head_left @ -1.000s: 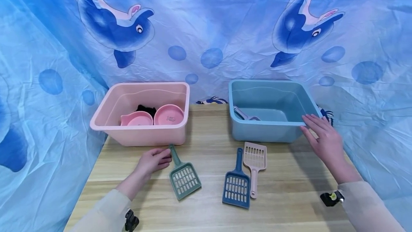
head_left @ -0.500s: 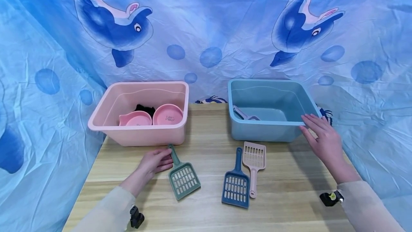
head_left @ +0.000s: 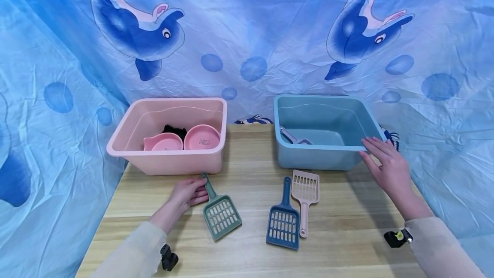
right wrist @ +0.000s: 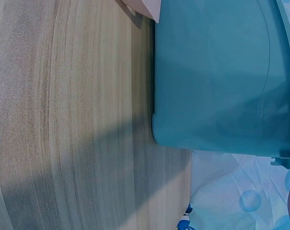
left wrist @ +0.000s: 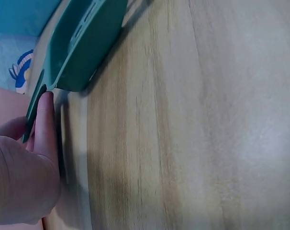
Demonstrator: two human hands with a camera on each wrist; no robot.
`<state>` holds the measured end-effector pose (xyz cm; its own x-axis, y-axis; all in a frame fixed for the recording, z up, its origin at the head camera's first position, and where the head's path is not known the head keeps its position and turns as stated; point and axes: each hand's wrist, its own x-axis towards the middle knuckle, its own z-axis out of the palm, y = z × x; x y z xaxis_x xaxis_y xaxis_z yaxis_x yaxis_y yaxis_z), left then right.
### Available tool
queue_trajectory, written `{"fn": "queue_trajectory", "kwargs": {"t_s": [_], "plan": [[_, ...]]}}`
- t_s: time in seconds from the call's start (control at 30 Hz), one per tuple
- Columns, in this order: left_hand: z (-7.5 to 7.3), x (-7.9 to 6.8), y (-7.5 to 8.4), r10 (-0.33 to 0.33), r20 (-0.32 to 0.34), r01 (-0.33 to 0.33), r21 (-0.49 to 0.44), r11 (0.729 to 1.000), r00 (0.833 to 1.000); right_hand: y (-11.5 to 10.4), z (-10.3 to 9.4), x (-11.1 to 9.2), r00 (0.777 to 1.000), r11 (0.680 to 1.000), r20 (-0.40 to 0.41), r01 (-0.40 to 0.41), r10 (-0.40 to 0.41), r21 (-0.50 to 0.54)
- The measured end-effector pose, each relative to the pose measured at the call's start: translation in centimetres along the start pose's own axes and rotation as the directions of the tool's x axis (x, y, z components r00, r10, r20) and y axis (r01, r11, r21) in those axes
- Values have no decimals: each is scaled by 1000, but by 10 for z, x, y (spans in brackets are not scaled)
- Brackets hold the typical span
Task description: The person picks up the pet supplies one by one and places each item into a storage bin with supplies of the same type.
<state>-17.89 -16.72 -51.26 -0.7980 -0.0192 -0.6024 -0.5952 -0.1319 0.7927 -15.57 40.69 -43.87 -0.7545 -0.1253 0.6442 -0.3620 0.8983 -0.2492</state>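
Note:
My left hand (head_left: 188,194) pinches the handle end of a green slotted litter scoop (head_left: 222,216) between thumb and fingers. In the left wrist view the green litter scoop (left wrist: 90,45) has its handle between thumb and fingers, with a shadow on the wood beneath. My right hand (head_left: 387,166) rests with straight fingers on the front right rim of a blue litter box (head_left: 316,158). Inside that box lies a lavender scoop (head_left: 295,137), partly hidden by the front wall. A dark blue litter scoop (head_left: 283,224) and a pale pink one (head_left: 305,192) lie side by side before it.
To the left, a pink litter box (head_left: 181,164) holds two pink bowls (head_left: 202,137) and something black (head_left: 174,131). Both boxes stand at the back of the wooden table (head_left: 247,256). A blue dolphin-print cloth (head_left: 247,25) hangs behind and at the sides.
The left forearm has shifted slightly right and forward, while its fingers stay at the green scoop's handle. The right hand and the other scoops have not visibly moved.

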Motion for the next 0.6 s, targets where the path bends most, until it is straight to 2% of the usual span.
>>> {"fn": "queue_trajectory", "kwargs": {"t_s": [0.1, 0.33, 0.6], "plan": [[-2, -6, 1, 20, 9, -19, -4, 1000, 1000, 0, 0, 0, 1000, 1000, -2, 4, -4, 4], [-6, -32, 6, 100, 34, -100, 5, 995, 994, 1, 0, -1, 1000, 1000, -10, 8, -8, 14], [-4, -60, 23, 190, 46, -194, 109, 975, 981, 1, 0, 0, 999, 999, -25, 27, -27, 20]]}}
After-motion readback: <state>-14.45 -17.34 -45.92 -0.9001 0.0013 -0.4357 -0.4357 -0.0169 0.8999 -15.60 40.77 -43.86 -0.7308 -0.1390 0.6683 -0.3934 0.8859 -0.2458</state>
